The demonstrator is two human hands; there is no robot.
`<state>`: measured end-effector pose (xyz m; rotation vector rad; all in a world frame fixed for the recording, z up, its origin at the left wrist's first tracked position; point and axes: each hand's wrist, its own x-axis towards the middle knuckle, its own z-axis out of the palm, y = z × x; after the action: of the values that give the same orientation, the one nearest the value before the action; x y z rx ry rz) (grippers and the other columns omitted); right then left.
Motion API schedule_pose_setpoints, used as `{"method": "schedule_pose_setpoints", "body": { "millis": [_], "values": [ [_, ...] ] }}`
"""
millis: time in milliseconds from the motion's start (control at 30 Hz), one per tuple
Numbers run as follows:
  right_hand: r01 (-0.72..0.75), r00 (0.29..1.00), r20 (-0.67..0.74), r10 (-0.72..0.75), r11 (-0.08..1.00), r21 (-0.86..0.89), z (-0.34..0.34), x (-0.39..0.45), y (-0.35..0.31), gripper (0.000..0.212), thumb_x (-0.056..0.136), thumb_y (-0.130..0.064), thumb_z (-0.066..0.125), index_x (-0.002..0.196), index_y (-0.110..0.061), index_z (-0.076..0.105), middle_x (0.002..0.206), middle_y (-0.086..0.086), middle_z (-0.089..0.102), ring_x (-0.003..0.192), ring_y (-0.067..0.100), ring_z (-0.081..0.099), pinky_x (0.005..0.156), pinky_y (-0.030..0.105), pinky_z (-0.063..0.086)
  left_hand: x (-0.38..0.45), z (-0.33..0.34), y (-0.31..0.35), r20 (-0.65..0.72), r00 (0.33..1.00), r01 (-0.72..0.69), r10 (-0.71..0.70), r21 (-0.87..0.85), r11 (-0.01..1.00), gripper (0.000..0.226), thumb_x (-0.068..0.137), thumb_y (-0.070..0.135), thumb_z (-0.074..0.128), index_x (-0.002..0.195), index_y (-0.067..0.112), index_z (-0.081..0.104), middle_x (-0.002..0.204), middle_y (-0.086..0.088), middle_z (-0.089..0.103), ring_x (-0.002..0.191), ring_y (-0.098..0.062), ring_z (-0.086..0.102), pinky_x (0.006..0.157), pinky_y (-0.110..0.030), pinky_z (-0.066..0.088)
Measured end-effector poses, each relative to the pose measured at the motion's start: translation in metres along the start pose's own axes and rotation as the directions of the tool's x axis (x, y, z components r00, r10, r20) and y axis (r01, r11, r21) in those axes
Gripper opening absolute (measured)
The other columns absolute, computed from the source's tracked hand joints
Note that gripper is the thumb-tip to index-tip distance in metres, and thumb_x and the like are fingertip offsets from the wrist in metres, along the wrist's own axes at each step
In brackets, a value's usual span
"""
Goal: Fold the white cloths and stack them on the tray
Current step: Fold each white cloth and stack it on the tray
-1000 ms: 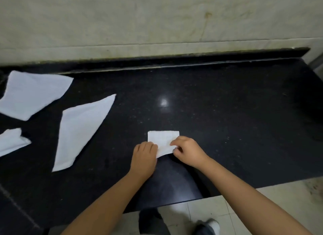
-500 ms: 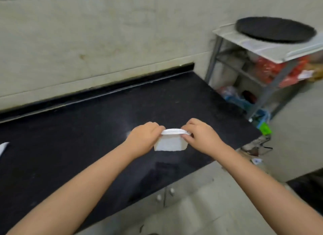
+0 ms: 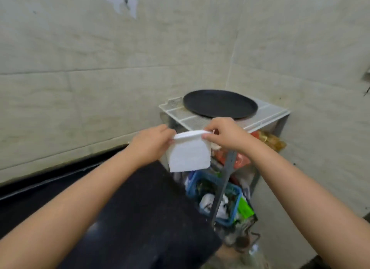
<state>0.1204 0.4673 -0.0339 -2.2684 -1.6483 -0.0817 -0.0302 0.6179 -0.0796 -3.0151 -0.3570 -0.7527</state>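
Observation:
A small folded white cloth [image 3: 189, 156] hangs in the air in front of me, held by its top edge. My left hand [image 3: 152, 143] pinches the left top corner and my right hand [image 3: 224, 135] pinches the right top corner. Just beyond the cloth a round black tray [image 3: 220, 103] lies flat on top of a white-topped rack [image 3: 268, 112]. The tray holds nothing that I can see. The other cloths are out of view.
The black countertop [image 3: 140, 218] ends just left of the rack. Under the rack's top are red packets [image 3: 240, 160] and a blue basket [image 3: 214, 196] full of clutter. A pale tiled wall [image 3: 100, 78] stands behind, meeting a side wall at the corner.
The folded cloth was lifted off the counter by both hands and carried right toward the rack. My view swung right, so the tray is now close behind the cloth.

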Motion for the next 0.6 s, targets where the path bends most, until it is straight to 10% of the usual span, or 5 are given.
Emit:
{"method": "schedule_pose_setpoints", "body": {
  "millis": [600],
  "values": [
    [0.032, 0.95, -0.31, 0.037, 0.976, 0.214, -0.041, 0.238, 0.253, 0.017, 0.082, -0.001, 0.056, 0.093, 0.003, 0.068, 0.098, 0.021, 0.067, 0.093, 0.032, 0.059, 0.072, 0.026, 0.036, 0.327, 0.095, 0.001, -0.125, 0.885, 0.44, -0.448, -0.087, 0.894, 0.026, 0.092, 0.007, 0.045, 0.113, 0.003, 0.061, 0.116, -0.02, 0.055, 0.103, -0.037, 0.055, 0.083, -0.042, 0.043]
  ]
}}
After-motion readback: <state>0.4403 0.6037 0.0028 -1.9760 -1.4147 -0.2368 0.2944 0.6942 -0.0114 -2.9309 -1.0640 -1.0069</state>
